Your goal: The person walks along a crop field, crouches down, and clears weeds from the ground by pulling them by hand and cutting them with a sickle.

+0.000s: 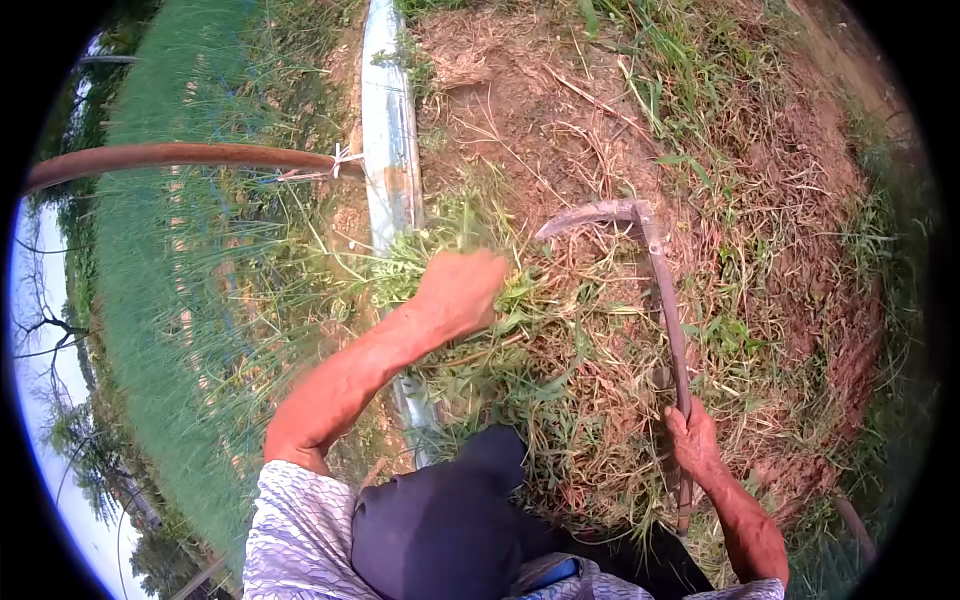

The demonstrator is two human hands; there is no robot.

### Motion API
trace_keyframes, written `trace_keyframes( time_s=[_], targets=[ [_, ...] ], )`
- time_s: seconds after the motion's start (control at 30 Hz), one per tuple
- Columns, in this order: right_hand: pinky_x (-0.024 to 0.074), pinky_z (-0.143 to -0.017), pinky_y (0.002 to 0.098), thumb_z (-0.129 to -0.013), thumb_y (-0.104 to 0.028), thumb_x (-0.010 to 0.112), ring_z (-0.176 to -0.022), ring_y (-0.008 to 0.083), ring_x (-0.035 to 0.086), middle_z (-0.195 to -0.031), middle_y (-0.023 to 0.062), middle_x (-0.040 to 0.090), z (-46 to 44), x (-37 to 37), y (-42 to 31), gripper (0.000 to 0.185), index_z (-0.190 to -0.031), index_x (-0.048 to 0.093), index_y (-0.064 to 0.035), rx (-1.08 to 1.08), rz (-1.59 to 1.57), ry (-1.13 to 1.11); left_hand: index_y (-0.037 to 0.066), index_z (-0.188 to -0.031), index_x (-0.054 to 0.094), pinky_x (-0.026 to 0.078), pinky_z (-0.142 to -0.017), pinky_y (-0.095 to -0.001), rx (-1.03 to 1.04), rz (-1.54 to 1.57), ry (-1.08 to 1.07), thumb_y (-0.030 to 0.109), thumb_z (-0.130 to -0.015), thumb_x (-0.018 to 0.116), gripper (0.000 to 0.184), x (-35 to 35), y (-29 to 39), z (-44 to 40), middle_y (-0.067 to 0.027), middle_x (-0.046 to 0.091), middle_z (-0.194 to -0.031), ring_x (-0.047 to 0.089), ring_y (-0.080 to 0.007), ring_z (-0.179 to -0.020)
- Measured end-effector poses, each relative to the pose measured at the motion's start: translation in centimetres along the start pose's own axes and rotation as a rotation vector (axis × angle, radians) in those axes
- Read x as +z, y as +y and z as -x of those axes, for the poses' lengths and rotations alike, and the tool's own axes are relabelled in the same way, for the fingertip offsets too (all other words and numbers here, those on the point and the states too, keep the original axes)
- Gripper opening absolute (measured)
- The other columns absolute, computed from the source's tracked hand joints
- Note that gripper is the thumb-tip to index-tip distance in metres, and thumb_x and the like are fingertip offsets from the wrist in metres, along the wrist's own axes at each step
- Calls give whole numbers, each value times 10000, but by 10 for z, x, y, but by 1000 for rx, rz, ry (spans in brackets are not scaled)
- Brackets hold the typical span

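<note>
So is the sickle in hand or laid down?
In hand: the right hand is closed around its long handle. Whether the curved blade touches the ground, I cannot tell.

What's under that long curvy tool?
Messy grass and brown soil show around the sickle. Whatever is directly beneath its handle or the right hand is covered, so I can't tell.

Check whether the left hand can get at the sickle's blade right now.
Probably yes. The left hand is near the blade, with nothing solid visible between them. It looks closed around green weeds, though, so it may need to let go first.
</note>
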State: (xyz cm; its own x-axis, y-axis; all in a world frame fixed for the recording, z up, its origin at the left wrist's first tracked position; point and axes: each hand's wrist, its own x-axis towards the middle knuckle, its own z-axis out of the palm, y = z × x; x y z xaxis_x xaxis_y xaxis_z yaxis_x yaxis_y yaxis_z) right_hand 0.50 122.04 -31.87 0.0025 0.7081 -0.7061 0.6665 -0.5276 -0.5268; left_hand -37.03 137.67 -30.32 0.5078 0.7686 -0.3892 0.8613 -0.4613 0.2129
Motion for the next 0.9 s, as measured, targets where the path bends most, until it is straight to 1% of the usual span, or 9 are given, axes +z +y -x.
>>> trace_keyframes(
  time_s=[0.07, 0.17, 0.23, 0.33, 0.43, 0.53, 0.63, 0.73, 0.9],
  targets=[
    [433, -543, 333, -930, -333, 529, -613, 149, 502, -692, 62, 519, -14, 1, -11, 352, -1005, 497, 9, -141, -52, 152, 41, -890, 556, 455, -535, -432, -22, 168, -386, 81, -662, 580, 232, -5, 24, 6, -126, 538, -663, 593, -329, -630],
    [441, -571, 353, -942, -343, 507, -644, 170, 505, -727, 83, 525, -53, -1, -82, 355, -998, 501, 7, -105, -164, 196, 42, -838, 583, 507, -587, -422, 44, 200, -618, 136, -665, 617, 200, -11, 46, 20, -151, 633, -752, 639, -324, -712],
    [443, -545, 370, -948, -330, 492, -612, 199, 526, -706, 107, 540, -96, 18, -93, 337, -974, 489, 6, -287, -145, 282, 40, -845, 584, 511, -591, -423, -38, 173, -577, 136, -667, 613, 205, -12, 42, 23, -150, 637, -763, 642, -327, -721],
    [465, -559, 465, -942, -290, 485, -602, 336, 597, -680, 213, 567, -100, 28, -124, 304, -932, 456, 13, -112, 1, 109, 29, -875, 585, 513, -598, -441, -140, 140, -336, 113, -679, 604, 215, -5, 27, 31, -146, 637, -765, 644, -323, -722],
    [476, -578, 470, -934, -277, 490, -625, 347, 616, -662, 212, 568, -69, 44, -67, 307, -992, 472, 24, -79, 130, 39, 20, -890, 573, 505, -589, -449, -243, -3, -157, 106, -678, 636, 237, -11, 2, 29, -165, 623, -910, 639, -331, -719],
    [468, -551, 426, -932, -319, 502, -611, 294, 592, -685, 169, 566, -34, 20, -41, 347, -1000, 474, 20, -92, 106, 24, 12, -931, 571, 488, -702, -477, -251, -20, -61, 134, -666, 688, 314, -20, -10, 20, -194, 553, -1089, 614, -347, -853],
    [453, -522, 377, -935, -364, 507, -599, 245, 561, -700, 120, 560, -45, 15, -50, 380, -982, 475, 13, -149, 33, 80, 26, -1068, 565, 317, -982, -492, 61, -233, 347, 272, -701, 722, 469, -14, -13, 6, -204, 485, -1207, 450, -331, -1151],
    [448, -497, 391, -947, -357, 485, -585, 254, 567, -683, 132, 558, -93, 23, -93, 377, -980, 470, 19, -314, -12, 304, 43, -1114, 544, 319, -962, -467, -116, 165, -65, 100, -666, 675, 470, -1, -29, -14, -189, 511, -1224, 464, -359, -1153],
    [498, -609, 433, -915, -266, 522, -650, 356, 613, -694, 252, 582, -64, 33, -95, 331, -995, 468, 50, 5, 136, -32, 16, -899, 594, 497, -624, -435, -51, 285, -110, 139, -657, 667, 281, 6, -42, 0, -215, 597, -695, 583, -411, -664]
  ],
)
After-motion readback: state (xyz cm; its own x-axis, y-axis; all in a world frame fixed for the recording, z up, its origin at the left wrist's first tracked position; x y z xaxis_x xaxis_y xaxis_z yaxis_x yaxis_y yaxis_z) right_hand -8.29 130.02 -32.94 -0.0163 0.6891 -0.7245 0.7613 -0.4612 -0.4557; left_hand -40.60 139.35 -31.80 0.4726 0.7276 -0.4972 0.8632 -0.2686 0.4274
